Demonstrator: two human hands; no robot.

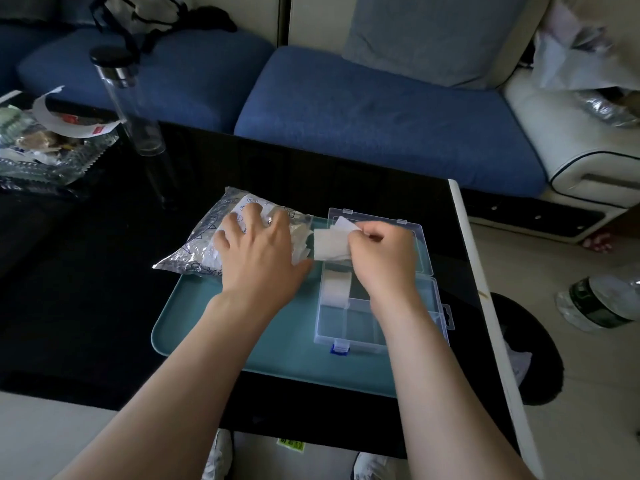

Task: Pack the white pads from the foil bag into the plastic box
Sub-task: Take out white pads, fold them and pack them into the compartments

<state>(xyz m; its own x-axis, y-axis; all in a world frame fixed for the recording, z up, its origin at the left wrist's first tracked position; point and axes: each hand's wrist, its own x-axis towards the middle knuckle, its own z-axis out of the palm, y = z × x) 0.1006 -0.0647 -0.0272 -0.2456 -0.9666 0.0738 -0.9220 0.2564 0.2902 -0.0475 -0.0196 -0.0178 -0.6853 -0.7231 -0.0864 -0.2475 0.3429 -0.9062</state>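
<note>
Right hand (382, 252) pinching white pads (330, 244), left hand (259, 251) pressing foil bag (199, 251)

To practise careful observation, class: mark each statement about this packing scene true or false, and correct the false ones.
1. The left hand rests on the bag. True.
2. The right hand is empty. False: it pinches white pads.
3. The box is closed. False: its lid lies open.
4. The box stands on the tray. True.
5. No pads are in the box yet. False: a stack sits in one compartment.
</note>
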